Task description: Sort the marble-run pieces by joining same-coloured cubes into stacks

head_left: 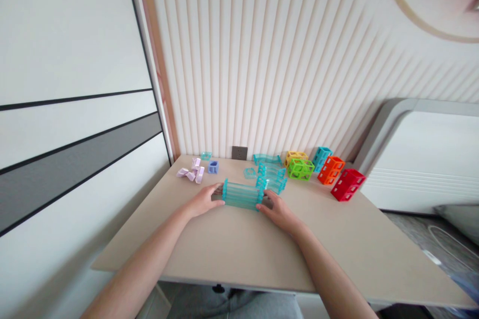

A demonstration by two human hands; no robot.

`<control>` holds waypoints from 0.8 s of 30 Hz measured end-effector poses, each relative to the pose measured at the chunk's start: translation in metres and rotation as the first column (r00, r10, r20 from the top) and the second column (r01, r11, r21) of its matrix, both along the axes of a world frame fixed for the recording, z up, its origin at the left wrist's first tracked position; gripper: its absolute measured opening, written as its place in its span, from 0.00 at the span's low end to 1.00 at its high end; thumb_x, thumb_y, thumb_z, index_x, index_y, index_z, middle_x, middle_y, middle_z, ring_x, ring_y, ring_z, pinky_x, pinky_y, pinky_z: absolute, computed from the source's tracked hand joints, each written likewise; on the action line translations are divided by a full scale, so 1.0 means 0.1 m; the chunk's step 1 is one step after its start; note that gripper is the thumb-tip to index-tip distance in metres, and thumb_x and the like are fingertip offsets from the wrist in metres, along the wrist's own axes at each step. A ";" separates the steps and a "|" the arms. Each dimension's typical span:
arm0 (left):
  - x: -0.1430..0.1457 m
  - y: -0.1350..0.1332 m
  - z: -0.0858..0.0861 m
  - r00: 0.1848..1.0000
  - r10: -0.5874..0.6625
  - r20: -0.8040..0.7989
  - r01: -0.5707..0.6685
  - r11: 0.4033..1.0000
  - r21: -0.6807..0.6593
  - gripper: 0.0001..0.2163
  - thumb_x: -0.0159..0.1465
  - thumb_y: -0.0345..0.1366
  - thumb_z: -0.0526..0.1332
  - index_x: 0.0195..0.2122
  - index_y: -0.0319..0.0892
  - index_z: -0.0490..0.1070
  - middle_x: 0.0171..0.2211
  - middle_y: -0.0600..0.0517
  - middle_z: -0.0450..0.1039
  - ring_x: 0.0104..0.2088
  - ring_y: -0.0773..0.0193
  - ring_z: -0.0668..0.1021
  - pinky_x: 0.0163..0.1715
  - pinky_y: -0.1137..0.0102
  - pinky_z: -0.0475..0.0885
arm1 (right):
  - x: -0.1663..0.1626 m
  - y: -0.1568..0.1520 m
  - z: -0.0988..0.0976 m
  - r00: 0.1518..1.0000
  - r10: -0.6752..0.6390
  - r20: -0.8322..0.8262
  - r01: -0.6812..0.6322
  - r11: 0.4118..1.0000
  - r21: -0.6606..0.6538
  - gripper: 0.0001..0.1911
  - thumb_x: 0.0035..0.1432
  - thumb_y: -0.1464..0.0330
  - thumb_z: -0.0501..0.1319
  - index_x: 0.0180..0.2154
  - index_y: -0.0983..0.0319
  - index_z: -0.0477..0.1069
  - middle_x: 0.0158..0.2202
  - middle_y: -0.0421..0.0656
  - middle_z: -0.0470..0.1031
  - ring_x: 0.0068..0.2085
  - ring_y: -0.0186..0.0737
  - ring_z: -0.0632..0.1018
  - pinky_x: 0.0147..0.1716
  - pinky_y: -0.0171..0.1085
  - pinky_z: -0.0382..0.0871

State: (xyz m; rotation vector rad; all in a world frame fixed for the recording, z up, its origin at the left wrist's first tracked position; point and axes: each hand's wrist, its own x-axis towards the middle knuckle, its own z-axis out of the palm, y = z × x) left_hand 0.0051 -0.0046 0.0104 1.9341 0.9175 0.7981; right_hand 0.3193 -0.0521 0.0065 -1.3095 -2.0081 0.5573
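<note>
A clear teal ribbed toy tube point(242, 196) lies crosswise in front of me, low over or on the table; I cannot tell whether it touches. My left hand point(205, 201) grips its left end, thumb toward me and fingers partly hidden behind. At the other end my right hand point(279, 211) holds the flanged rim between thumb and fingers. Just behind the right hand sit curved teal track pieces point(271, 172), one behind another. A small clear teal square piece point(249, 173) lies behind the tube.
Pale purple blocks point(195, 171), a blue cube point(213, 167) and another teal square point(206, 155) are at back left. Yellow point(295, 157), green point(301, 169), teal point(322, 158), orange point(331, 169) and red frame blocks point(348, 184) stand at right. A wall socket point(239, 153) is behind the table point(239, 249).
</note>
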 end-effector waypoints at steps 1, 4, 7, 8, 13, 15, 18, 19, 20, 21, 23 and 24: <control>0.00 0.00 0.00 1.000 0.003 0.000 -0.003 1.000 0.002 0.28 0.56 0.32 0.67 0.59 0.41 0.66 0.57 0.44 0.73 0.54 0.52 0.78 0.59 0.56 0.69 | 0.00 0.00 0.00 1.000 0.000 0.001 0.000 1.000 0.001 0.19 0.59 0.58 0.65 0.50 0.60 0.70 0.46 0.48 0.76 0.47 0.49 0.76 0.48 0.47 0.71; 0.00 -0.01 0.01 1.000 0.008 0.002 -0.008 1.000 0.011 0.29 0.56 0.32 0.68 0.60 0.41 0.66 0.57 0.44 0.73 0.54 0.52 0.78 0.59 0.56 0.69 | -0.01 -0.01 0.01 1.000 0.013 -0.001 -0.013 1.000 0.014 0.19 0.60 0.58 0.64 0.49 0.59 0.71 0.45 0.48 0.76 0.46 0.48 0.76 0.48 0.47 0.71; -0.01 -0.01 -0.01 1.000 -0.007 0.015 0.007 1.000 0.021 0.28 0.58 0.35 0.68 0.60 0.41 0.66 0.57 0.43 0.73 0.54 0.52 0.78 0.58 0.56 0.69 | -0.01 -0.02 0.03 1.000 0.026 -0.003 -0.026 0.999 0.030 0.19 0.61 0.57 0.62 0.49 0.59 0.71 0.45 0.48 0.76 0.46 0.47 0.76 0.48 0.46 0.71; -0.02 0.00 -0.02 1.000 -0.015 0.024 0.014 1.000 0.022 0.27 0.59 0.37 0.67 0.60 0.41 0.66 0.57 0.43 0.73 0.54 0.52 0.78 0.58 0.56 0.70 | -0.01 -0.02 0.03 1.000 0.027 -0.001 -0.027 0.999 0.035 0.18 0.62 0.56 0.62 0.49 0.60 0.71 0.44 0.48 0.76 0.45 0.47 0.76 0.47 0.46 0.71; -0.03 0.04 -0.06 0.999 -0.022 0.045 0.021 1.000 0.019 0.24 0.63 0.42 0.65 0.59 0.42 0.69 0.55 0.44 0.75 0.51 0.53 0.79 0.54 0.57 0.72 | -0.01 0.00 0.00 1.000 0.019 0.009 -0.019 0.999 0.035 0.18 0.63 0.56 0.60 0.48 0.61 0.70 0.44 0.48 0.77 0.44 0.47 0.77 0.47 0.45 0.71; -0.02 0.04 -0.07 0.999 -0.021 0.039 0.021 1.000 0.018 0.23 0.63 0.42 0.64 0.58 0.42 0.69 0.55 0.44 0.75 0.51 0.53 0.79 0.54 0.58 0.73 | -0.01 0.01 -0.02 1.000 0.013 0.010 -0.013 0.999 0.037 0.18 0.63 0.56 0.61 0.48 0.60 0.70 0.44 0.48 0.77 0.44 0.47 0.77 0.47 0.46 0.71; -0.03 0.04 -0.06 0.999 -0.024 0.038 0.024 1.000 0.015 0.23 0.63 0.42 0.64 0.59 0.41 0.69 0.56 0.44 0.75 0.51 0.53 0.79 0.54 0.59 0.73 | -0.01 0.02 -0.05 1.000 0.003 0.008 -0.003 0.999 0.042 0.18 0.62 0.56 0.61 0.48 0.60 0.71 0.44 0.48 0.77 0.44 0.47 0.77 0.47 0.46 0.71; -0.03 0.04 -0.06 0.999 -0.024 0.040 0.023 1.000 0.016 0.23 0.63 0.42 0.64 0.59 0.42 0.69 0.56 0.44 0.75 0.51 0.53 0.79 0.54 0.59 0.72 | -0.01 0.02 -0.05 1.000 0.002 0.008 -0.002 0.999 0.039 0.18 0.62 0.56 0.61 0.48 0.60 0.71 0.44 0.48 0.77 0.45 0.47 0.77 0.47 0.46 0.71; -0.03 0.04 -0.06 0.999 -0.024 0.041 0.024 1.000 0.017 0.23 0.63 0.42 0.64 0.59 0.42 0.69 0.56 0.44 0.75 0.51 0.53 0.79 0.54 0.59 0.72 | -0.01 0.02 -0.05 1.000 0.002 0.008 -0.002 0.999 0.036 0.18 0.62 0.56 0.61 0.48 0.60 0.71 0.44 0.48 0.77 0.45 0.48 0.77 0.48 0.46 0.71; -0.03 0.04 -0.07 0.999 -0.024 0.043 0.023 1.000 0.019 0.24 0.63 0.42 0.64 0.59 0.42 0.69 0.56 0.44 0.75 0.51 0.53 0.79 0.54 0.58 0.72 | -0.01 0.02 -0.05 1.000 0.002 0.008 -0.003 1.000 0.031 0.18 0.62 0.56 0.61 0.48 0.60 0.71 0.44 0.48 0.77 0.45 0.48 0.77 0.48 0.47 0.71; -0.03 0.03 -0.07 0.999 -0.022 0.048 0.021 1.000 0.016 0.24 0.63 0.43 0.65 0.59 0.42 0.69 0.55 0.44 0.75 0.52 0.52 0.79 0.54 0.58 0.72 | -0.02 0.02 -0.05 1.000 0.002 0.005 -0.002 1.000 0.028 0.18 0.62 0.56 0.61 0.49 0.60 0.71 0.45 0.49 0.77 0.46 0.48 0.77 0.48 0.47 0.70; -0.03 0.03 -0.07 0.998 -0.021 0.051 0.021 1.000 0.011 0.24 0.63 0.43 0.65 0.59 0.43 0.69 0.55 0.45 0.75 0.52 0.52 0.79 0.54 0.58 0.72 | -0.02 0.02 -0.05 1.000 0.001 0.004 -0.001 1.000 0.029 0.18 0.62 0.56 0.61 0.49 0.60 0.71 0.45 0.49 0.77 0.46 0.49 0.77 0.48 0.47 0.70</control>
